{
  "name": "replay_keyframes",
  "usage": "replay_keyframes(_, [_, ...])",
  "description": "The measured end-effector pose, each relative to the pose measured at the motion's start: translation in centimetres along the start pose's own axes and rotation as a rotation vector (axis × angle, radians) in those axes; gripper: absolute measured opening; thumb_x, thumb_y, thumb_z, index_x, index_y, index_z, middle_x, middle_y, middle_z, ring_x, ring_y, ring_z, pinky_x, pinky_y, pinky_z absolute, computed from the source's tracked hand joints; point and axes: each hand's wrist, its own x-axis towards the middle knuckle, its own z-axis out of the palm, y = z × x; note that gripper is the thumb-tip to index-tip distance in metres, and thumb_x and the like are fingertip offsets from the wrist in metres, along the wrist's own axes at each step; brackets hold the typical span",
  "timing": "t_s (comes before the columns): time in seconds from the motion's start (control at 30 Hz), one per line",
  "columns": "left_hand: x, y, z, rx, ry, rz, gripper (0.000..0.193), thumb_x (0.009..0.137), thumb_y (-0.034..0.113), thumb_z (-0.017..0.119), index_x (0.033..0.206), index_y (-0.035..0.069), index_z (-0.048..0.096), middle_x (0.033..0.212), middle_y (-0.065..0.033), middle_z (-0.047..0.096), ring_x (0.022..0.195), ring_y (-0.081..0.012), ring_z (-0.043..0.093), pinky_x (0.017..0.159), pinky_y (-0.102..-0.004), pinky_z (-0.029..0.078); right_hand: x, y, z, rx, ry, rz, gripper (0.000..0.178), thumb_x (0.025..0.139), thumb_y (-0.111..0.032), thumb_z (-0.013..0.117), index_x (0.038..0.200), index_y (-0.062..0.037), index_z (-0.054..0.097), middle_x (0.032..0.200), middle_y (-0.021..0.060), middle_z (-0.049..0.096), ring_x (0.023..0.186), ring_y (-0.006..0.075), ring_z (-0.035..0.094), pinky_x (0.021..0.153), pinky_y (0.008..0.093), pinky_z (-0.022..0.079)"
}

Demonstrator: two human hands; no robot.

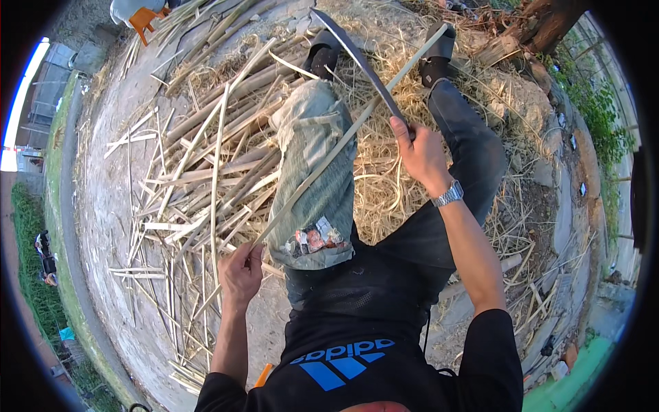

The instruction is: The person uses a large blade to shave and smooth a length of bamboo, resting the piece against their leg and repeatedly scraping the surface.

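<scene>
My right hand [422, 154] is closed round the handle of a long, curved machete [360, 62], its blade pointing up and to the left. Between the fingers of my left hand [240, 271] is the near end of a long, thin bamboo strip [322, 165]. The strip slants up to the right over my left leg and passes by the blade close to my right hand, its far end near my right shoe. Whether blade and strip touch, I cannot tell. A worn greenish cloth [309, 185] covers my left thigh and knee under the strip.
Split bamboo pieces [206, 178] lie heaped on the ground to the left. Pale curled shavings [384, 178] pile up between my legs. A tree stump [542, 27] stands at the far right, beside rubble. Part of an orange chair [144, 20] shows at the far left.
</scene>
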Motion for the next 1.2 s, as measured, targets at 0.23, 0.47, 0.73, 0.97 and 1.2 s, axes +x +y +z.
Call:
replay_keyframes(0.23, [0.0, -4.1, -0.5, 0.174, 0.144, 0.236, 0.008, 0.090, 0.008, 0.075, 0.097, 0.004, 0.075, 0.074, -0.0130, 0.071, 0.060, -0.0312, 0.068, 0.054, -0.0378, 0.050, -5.4, -3.5, 0.6, -0.172, -0.165, -0.261, 0.082, 0.096, -0.077, 0.048, 0.081, 0.0010, 0.068, 0.056, 0.0176, 0.061, 0.058, 0.0400, 0.067, 0.052, 0.0501, 0.051])
replay_keyframes(0.47, [-3.2, -11.3, -4.5, 0.091, 0.114, 0.108, 0.007, 0.090, 0.007, 0.072, 0.085, 0.002, 0.072, 0.059, -0.0134, 0.058, 0.046, -0.0240, 0.055, 0.047, -0.0366, 0.041, 7.4, 6.4, -7.0, 0.051, 0.166, 0.210, 0.082, 0.096, -0.074, 0.053, 0.064, 0.0010, 0.064, 0.056, 0.0197, 0.063, 0.057, 0.0355, 0.070, 0.049, 0.0456, 0.051])
replay_keyframes(0.73, [-5.8, -16.8, -3.1, -0.197, 0.137, -0.086, 0.040, 0.098, 0.021, 0.065, 0.065, 0.000, 0.060, 0.051, -0.0051, 0.052, 0.048, -0.0100, 0.047, 0.047, -0.0311, 0.035, 1.8, 0.7, -14.6, 0.931, 0.522, 0.188, 0.046, 0.090, -0.040, 0.080, 0.071, -0.0067, 0.055, 0.061, -0.0007, 0.053, 0.044, 0.0104, 0.049, 0.040, 0.0296, 0.040])
replay_keyframes(0.97, [-1.3, 2.4, -0.7, -0.642, -0.072, -0.012, 0.040, 0.108, 0.027, 0.058, 0.086, -0.003, 0.072, 0.061, -0.0026, 0.062, 0.054, -0.0080, 0.054, 0.051, -0.0250, 0.039, -12.3, -4.5, -13.0, 1.050, 0.485, 0.000, 0.038, 0.087, -0.028, 0.085, 0.085, -0.0067, 0.053, 0.068, 0.0054, 0.063, 0.043, 0.0071, 0.051, 0.039, 0.0262, 0.043])
replay_keyframes(1.2, [0.2, 15.1, 0.9, -0.987, -0.511, 0.111, 0.034, 0.111, 0.029, 0.054, 0.105, -0.001, 0.068, 0.073, -0.0022, 0.066, 0.058, -0.0049, 0.050, 0.054, -0.0220, 0.036, -18.0, -11.2, -13.1, 1.321, 0.398, -0.237, 0.036, 0.084, -0.018, 0.089, 0.088, -0.0058, 0.055, 0.085, 0.0147, 0.074, 0.045, 0.0063, 0.052, 0.042, 0.0257, 0.048])
